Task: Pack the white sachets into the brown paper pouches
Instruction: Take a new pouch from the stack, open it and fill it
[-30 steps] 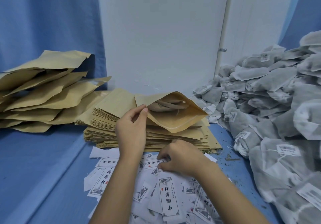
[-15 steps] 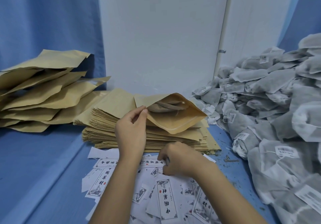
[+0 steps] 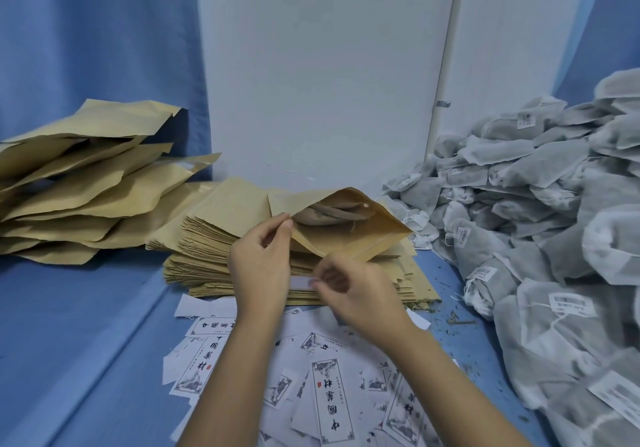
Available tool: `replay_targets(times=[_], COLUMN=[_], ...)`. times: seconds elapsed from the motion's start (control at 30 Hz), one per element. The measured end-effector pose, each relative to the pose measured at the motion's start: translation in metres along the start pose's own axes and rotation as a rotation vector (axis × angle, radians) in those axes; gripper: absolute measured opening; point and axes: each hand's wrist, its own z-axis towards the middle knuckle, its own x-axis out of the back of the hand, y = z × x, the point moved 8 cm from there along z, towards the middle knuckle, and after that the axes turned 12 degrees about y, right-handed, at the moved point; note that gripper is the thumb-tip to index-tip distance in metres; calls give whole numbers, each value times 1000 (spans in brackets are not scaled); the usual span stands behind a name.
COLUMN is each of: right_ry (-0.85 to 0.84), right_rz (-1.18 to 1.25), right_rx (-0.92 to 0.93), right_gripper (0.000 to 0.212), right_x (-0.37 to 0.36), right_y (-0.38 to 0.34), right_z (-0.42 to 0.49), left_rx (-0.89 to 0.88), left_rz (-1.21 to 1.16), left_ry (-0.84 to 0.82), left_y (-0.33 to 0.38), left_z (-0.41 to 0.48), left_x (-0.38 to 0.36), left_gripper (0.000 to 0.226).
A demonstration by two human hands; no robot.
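Note:
A brown paper pouch lies open-mouthed on top of a stack of flat pouches, with a sachet visible inside it. My left hand pinches the near left edge of its mouth and holds it up. My right hand, lifted off the table just below the pouch mouth, pinches a small white paper slip. A big heap of white sachets with tags fills the right side.
Filled brown pouches are piled at the left on the blue table. Printed white paper labels are scattered in front of the stack, under my forearms. A white wall panel stands behind.
My right hand has risen from the scattered labels with a white slip pinched in it and moved toward the pouch mouth. My left hand still holds the pouch edge.

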Motion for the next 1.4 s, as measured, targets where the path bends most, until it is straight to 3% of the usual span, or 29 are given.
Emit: replay_targets(times=[0.07,0.13,0.23,0.43,0.57,0.7,0.87,0.93,1.03,1.13,1.2,1.27,1.33,1.4], right_ry=[307,562,694,404,91,-54,-12,179,490,358,163,81,152,245], right_rz=[172,169,-8,-421,-651,-702,-520,-397,45,98,99,338,710,940], right_rx=[37,72,188,289,82,-107,-252,-192,-52,12,-176,-517,-835,-999], right_gripper=[8,12,14,9,19,17,17,18,19,39,59,69,58,42], right_x=[34,63,79,37,7,-6,-1,13,33,13,-13,-31,-41,-44], right_y=[-10,-13,-18,-19,-2,9,21,7,-23,-30,-18,-3,5,7], right_z=[9,11,9,23,61,88,86,75,41,12,6,5,3,2], left_rx=[-5,14,33,22,-12,-52,-38,-19,-23,7,12,10,30,17], left_rz=[7,-9,-34,-47,-56,-56,-67,-71,-43,-57,-63,-65,-67,-12], left_ry=[8,10,7,14,24,36,50,45,19,-18,-41,-38,-30,-46], left_y=[0,-1,-3,-3,2,10,8,5,4,2,3,3,2,0], left_z=[0,0,0,-1,-4,-6,-6,-4,-2,-3,-5,-8,-11,-12], left_x=[1,2,0,-2,-3,-3,-1,-2,-5,-7,-10,-11,-11,-13], left_gripper=[15,15,15,14,16,18,13,12,13,10,9,25,37,45])
